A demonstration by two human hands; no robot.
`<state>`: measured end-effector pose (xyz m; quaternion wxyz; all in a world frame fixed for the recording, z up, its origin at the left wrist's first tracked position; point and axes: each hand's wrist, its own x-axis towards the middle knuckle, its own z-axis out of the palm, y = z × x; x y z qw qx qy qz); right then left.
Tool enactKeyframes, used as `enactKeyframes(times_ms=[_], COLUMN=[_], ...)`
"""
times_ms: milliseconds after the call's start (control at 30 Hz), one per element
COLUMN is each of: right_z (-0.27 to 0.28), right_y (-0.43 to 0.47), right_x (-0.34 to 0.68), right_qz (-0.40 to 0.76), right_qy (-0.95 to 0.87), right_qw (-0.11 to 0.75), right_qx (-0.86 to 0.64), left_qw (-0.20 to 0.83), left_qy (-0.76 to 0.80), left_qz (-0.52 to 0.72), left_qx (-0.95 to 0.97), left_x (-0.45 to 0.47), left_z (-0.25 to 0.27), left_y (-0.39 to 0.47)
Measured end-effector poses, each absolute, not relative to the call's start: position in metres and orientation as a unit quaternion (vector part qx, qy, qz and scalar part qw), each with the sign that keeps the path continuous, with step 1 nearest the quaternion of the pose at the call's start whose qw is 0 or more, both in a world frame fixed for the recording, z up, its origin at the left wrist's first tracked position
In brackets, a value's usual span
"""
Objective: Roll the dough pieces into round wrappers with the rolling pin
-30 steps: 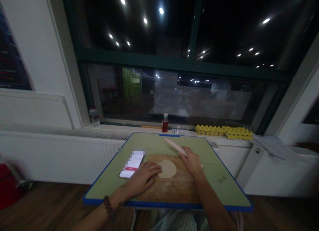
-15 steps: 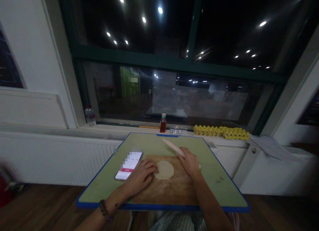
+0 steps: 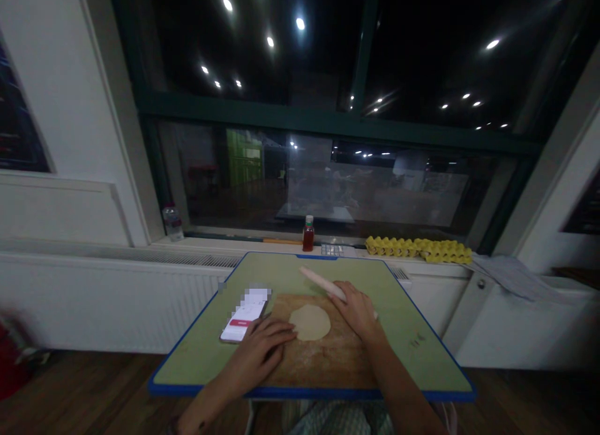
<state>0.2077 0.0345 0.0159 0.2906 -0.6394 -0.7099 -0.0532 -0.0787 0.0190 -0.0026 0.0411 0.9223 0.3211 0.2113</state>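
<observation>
A thin, round sheet of dough (image 3: 310, 322) lies on a flour-dusted wooden board (image 3: 323, 365). My left hand (image 3: 265, 347) rests at the dough's left edge, palm down, fingers stretched out with the tips touching the rim and the thumb apart. Beyond the dough to the right, my right hand (image 3: 354, 307) wraps round a pale rolling pin (image 3: 321, 281). The pin slants, its far end pointing up and left over the table; part of it is covered by the hand.
A lit phone (image 3: 246, 313) lies left of the board on the green, blue-edged table (image 3: 187, 360). Behind, the windowsill carries a red-brown bottle (image 3: 308, 236), yellow egg trays (image 3: 417, 249), a clear plastic bottle (image 3: 173, 222) and a grey cloth (image 3: 506, 275).
The rolling pin's far end has shifted slightly left and nearer. My left hand has drawn back a little toward me, its fingertips still at the dough's edge. The whole view has shifted slightly.
</observation>
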Motion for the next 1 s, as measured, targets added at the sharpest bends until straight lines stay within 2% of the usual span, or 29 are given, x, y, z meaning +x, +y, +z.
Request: enactKeyframes(times_ms=[333,533,800,1000], right_z=[0.014,0.001,0.001,-0.001], right_y=[0.035,0.037,0.031,0.021], right_x=[0.194,0.196,0.196,0.189], right_qz=[-0.026,-0.005,0.069,0.044], right_qy=[-0.802,-0.837,-0.831,-0.814], right_qw=[0.24,0.216,0.248,0.245], right_qx=[-0.547,-0.503,-0.493,-0.524], left_qw=[0.039,0.05,0.069,0.007], left_qy=[0.358,0.393,0.394,0.428], left_qz=[0.228,0.214,0.24,0.327], left_qx=[0.904,0.893,0.885,0.842], left_x=[-0.059,-0.045,-0.042,-0.041], left_z=[-0.017,-0.005,-0.001,0.023], left_y=[0.005,-0.004,-0.002,0.035])
